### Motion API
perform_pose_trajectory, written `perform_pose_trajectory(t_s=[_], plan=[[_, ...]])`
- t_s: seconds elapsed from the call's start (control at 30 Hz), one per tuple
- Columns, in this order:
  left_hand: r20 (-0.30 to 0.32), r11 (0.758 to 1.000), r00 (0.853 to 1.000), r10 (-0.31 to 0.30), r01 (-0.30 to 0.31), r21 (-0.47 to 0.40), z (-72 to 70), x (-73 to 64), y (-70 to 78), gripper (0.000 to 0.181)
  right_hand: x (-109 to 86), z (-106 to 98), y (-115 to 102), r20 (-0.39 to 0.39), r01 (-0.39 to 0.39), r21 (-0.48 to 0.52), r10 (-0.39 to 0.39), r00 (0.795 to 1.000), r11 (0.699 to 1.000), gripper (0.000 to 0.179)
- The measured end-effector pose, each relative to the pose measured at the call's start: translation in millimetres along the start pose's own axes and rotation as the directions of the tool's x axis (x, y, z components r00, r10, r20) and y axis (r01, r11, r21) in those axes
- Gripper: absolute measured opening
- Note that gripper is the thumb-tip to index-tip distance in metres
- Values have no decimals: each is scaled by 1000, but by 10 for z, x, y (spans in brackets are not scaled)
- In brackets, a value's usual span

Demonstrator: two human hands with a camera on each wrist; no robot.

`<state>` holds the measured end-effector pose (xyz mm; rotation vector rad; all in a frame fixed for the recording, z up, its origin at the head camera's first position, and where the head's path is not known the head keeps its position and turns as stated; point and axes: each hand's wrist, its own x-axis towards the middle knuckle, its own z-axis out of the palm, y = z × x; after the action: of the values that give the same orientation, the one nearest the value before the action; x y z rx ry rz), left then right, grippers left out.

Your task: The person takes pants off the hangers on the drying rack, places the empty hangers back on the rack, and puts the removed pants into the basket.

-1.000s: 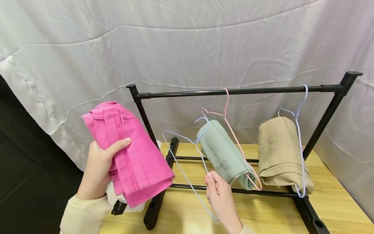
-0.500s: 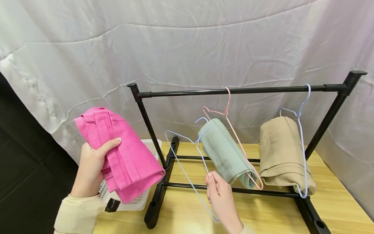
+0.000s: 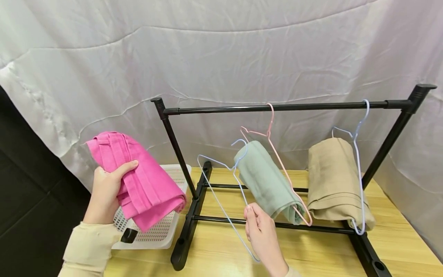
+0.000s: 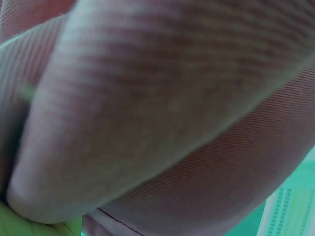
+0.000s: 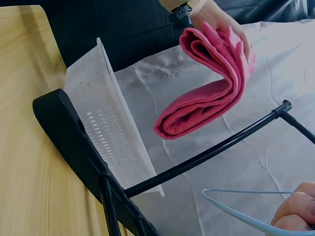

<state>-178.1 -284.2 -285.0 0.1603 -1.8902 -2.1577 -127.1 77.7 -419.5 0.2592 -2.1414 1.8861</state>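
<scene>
A folded bright pink cloth garment [image 3: 149, 192] is held up by my left hand [image 3: 107, 188], its thumb laid over the front and the fingers hidden behind. In the right wrist view the pink garment [image 5: 221, 73] shows its thick folded layers end-on. Its fabric fills most of the left wrist view. My right hand [image 3: 260, 231] pinches a light blue wire hanger [image 3: 221, 209] by one side, the hook pointing up and nothing hung on it. Just behind that hanger, a rolled pale green cloth [image 3: 266, 181] hangs on a pink hanger [image 3: 277, 154].
A black rack [image 3: 214, 110] stands on the wooden table [image 3: 221, 246]. Farther right on its bar, folded tan cloth [image 3: 328, 177] hangs from another blue hanger [image 3: 358, 161]. Below the left hand sits a white perforated basket [image 3: 166, 234]. A pale curtain [image 3: 207, 57] hangs behind.
My left hand has moved left and slightly down with the pink garment, so more of the white basket shows. The right hand and its hanger have stayed nearly still.
</scene>
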Motion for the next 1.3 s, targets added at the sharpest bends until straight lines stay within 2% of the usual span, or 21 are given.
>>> perform_pose_trajectory(t_s=[0.2,0.4,0.57,0.8,0.93,1.07,1.2,1.27,1.3], plan=[[-58,1000,998,-12,12,-3,-95,209,-46,44,0,-13,31,5,0,0,0,1000,1000,32],[-73,999,997,-6,2,-46,-130,406,-91,43,14,-25,43,11,7,-1,-7,1000,1000,32],[-115,996,993,-37,28,-82,-112,600,-161,39,18,-33,51,4,1,-1,-1,1000,1000,32],[-176,997,982,-63,54,-55,-30,868,-260,38,5,-45,74,-8,-11,-1,11,1000,1000,31],[-236,998,969,-66,69,4,16,1019,-292,36,-8,-49,80,-7,-17,-7,17,1000,1000,31],[-308,990,950,-58,96,108,63,1178,-306,36,-16,-50,93,-5,-26,-14,26,1000,1000,31],[-384,954,922,-46,155,258,106,1324,-311,46,-23,-45,108,-6,-25,-17,25,1000,1000,31],[-412,932,910,-43,185,311,131,1390,-319,57,-29,-42,119,-8,-20,-19,20,1000,1000,30],[-420,930,906,-49,195,311,145,1418,-325,62,-34,-41,124,-9,-19,-21,19,1000,1000,30]])
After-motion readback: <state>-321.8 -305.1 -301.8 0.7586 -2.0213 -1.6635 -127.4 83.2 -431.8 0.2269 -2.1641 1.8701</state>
